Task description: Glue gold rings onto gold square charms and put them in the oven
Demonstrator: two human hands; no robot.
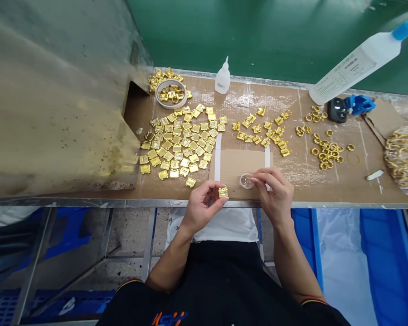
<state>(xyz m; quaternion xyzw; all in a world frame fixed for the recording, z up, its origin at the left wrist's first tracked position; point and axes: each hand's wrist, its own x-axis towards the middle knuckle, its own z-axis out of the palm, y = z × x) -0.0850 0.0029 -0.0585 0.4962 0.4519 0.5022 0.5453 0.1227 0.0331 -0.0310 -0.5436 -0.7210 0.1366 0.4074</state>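
Between the thumb and fingers of my left hand [204, 206] is a small gold rectangular plate [223, 193], held near the table's front edge. My right hand [274, 192] is pinched over a small clear round cup [245, 182]. A thin stick seems to run from its fingertips into the cup, though its kind is too small to make out. The cup stands on a cardboard pad [241, 160] with white tape strips. To the left lie many gold plates [185, 142] in loose rows. Beyond the pad are gold pieces [257, 129] with rings attached.
Gold rings [329, 151] lie in a group at right, near a black device [337, 110] and a bag of gold parts [404, 158]. A dropper bottle [222, 79], a tape roll [172, 105] and a large bottle [357, 68] stand behind. A metal housing [54, 104] blocks the left.
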